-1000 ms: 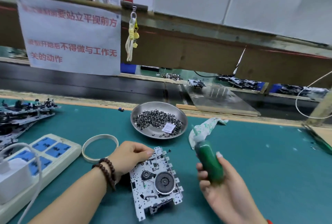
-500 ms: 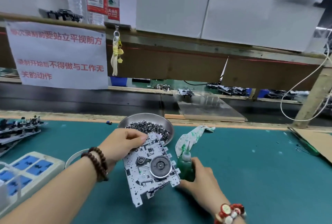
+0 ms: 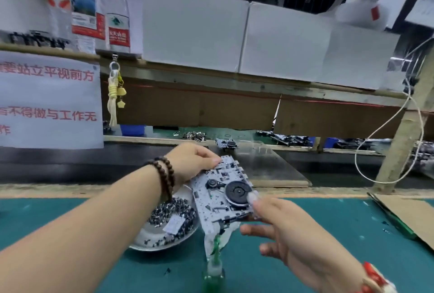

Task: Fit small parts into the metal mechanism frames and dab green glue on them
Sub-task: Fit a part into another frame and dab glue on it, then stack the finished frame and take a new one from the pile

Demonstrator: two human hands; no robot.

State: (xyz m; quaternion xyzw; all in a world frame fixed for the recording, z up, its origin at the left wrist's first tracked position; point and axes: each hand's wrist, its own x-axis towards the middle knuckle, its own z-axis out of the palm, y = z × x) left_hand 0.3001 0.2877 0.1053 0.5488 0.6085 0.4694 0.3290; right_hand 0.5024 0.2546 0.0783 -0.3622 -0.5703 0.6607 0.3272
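A silver metal mechanism frame (image 3: 218, 196) with a black round wheel is held up above the green mat, tilted. My left hand (image 3: 192, 161) grips its far left corner. My right hand (image 3: 281, 229) holds its near right edge, thumb beside the wheel. The green glue bottle (image 3: 214, 276) stands upright on the mat at the bottom edge, free of both hands. A steel bowl (image 3: 162, 243) of small dark parts sits under the frame to the left.
A stained white cloth (image 3: 219, 236) lies behind the glue bottle. A clear plate (image 3: 277, 166) rests on the conveyor beyond. Cardboard (image 3: 408, 212) lies at the right. A white cable (image 3: 385, 151) hangs by a wooden post. Water bottles (image 3: 116, 17) stand on the shelf above.
The glue bottle has left my right hand and now stands on the mat. Both hands have lifted the frame higher and further away. The view has tilted up.
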